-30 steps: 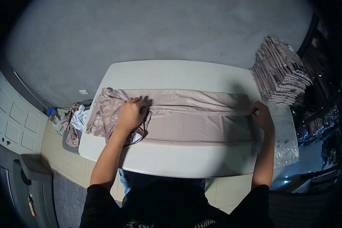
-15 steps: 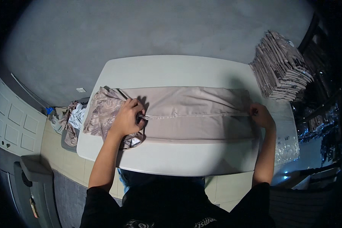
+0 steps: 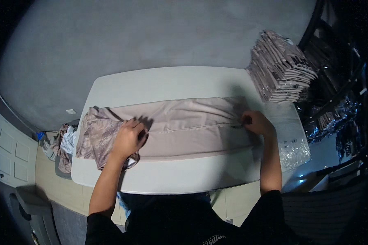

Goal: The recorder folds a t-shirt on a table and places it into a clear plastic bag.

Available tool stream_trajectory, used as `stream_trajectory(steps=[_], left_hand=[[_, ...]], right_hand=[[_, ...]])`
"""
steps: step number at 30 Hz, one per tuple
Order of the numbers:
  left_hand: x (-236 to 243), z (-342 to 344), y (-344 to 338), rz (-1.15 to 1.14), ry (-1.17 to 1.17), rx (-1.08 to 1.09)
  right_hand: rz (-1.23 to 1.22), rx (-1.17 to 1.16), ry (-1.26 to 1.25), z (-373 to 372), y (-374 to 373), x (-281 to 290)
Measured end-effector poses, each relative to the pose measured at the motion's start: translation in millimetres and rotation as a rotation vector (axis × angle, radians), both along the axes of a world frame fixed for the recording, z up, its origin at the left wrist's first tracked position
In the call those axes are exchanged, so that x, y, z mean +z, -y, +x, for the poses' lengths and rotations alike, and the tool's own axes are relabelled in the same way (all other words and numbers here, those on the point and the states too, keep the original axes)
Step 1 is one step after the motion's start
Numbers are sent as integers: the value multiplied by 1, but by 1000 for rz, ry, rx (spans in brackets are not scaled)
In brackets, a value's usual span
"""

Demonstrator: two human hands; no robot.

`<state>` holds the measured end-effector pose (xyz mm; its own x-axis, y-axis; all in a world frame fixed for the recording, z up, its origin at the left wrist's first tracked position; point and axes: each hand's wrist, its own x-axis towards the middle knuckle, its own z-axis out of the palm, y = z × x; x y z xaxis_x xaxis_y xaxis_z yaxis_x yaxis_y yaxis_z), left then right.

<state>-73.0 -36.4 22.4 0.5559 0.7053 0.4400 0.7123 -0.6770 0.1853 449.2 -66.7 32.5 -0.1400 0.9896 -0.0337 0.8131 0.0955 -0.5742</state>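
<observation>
A long beige garment (image 3: pixel 192 141) lies across the white table, with a seam running lengthwise through its middle. At its left end is a crumpled patterned part (image 3: pixel 97 132) with dark, thin edging or straps. My left hand (image 3: pixel 129 139) is closed on the garment where the patterned part meets the plain cloth, fingers curled and thumb bent in. At the other end, my right hand (image 3: pixel 257 123) pinches the cloth close to the seam's end. Creases fan through the upper cloth toward that hand. The fingertips of both hands are partly hidden.
A tall stack of folded beige garments in clear bags (image 3: pixel 280 67) stands at the table's back right. Clear plastic bags (image 3: pixel 288 143) lie along the right edge. Left of the white table (image 3: pixel 167 79), a seat holds heaped clothes (image 3: pixel 65 143). A grey wall rises behind.
The whole view has shifted, so the table and garment sit farther left. My left hand has settled flatter beside the patterned part. My right hand stays at the garment's right end.
</observation>
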Motion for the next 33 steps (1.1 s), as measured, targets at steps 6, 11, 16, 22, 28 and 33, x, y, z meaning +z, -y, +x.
stream_trajectory(steps=[6, 11, 16, 22, 28, 33], left_hand=[[5, -4, 8, -150, 119, 11], [8, 27, 5, -45, 106, -51], [13, 99, 9, -4, 116, -168], [-10, 204, -2, 58, 88, -264], [-19, 204, -3, 82, 97, -284], [-15, 197, -3, 16, 160, -377]], right_hand=[[16, -38, -317, 13, -6, -10], [549, -372, -102, 51, -51, -56], [380, -427, -130, 31, -76, -58], [370, -340, -385, 79, -70, -82], [374, -262, -231, 54, -58, -62], [350, -226, -177, 56, -58, -54]])
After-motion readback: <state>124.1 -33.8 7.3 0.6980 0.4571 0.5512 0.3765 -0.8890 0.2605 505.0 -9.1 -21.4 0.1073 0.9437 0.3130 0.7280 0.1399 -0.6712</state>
